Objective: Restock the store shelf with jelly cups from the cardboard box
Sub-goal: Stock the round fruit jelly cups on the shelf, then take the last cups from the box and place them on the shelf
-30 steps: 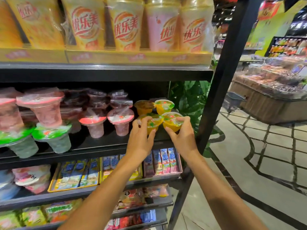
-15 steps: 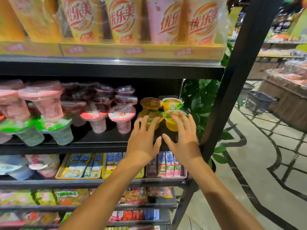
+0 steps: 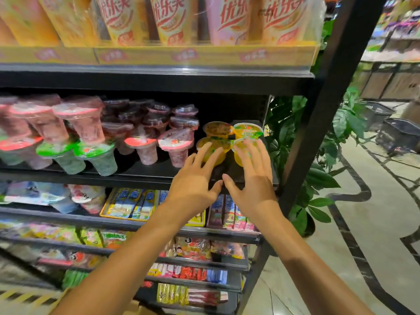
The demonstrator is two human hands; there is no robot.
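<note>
Several yellow jelly cups stand at the right end of the middle black shelf [image 3: 141, 176]. Two are at the back: an orange-lidded cup [image 3: 216, 128] and a green-lidded cup [image 3: 247, 131]. Two more stand in front, the left one [image 3: 214, 146] and the right one [image 3: 239, 155] partly hidden by my fingers. My left hand [image 3: 195, 180] hovers just in front of the front left cup, fingers spread and empty. My right hand [image 3: 253, 178] is spread in front of the front right cup, also empty. Both hands sit close together, thumbs nearly touching.
Pink and green sealed cups [image 3: 95, 153] fill the shelf left of the yellow ones. Tall drink cups [image 3: 172, 19] stand on the shelf above. Snack packs [image 3: 134, 203] fill lower shelves. A black upright post [image 3: 318, 123], a green plant [image 3: 291, 123] and dark baskets [image 3: 397, 135] are at the right.
My hands let go of the two front jelly cups on the shelf, opened their fingers and drew back a little toward me. The view has moved closer to the shelf.
</note>
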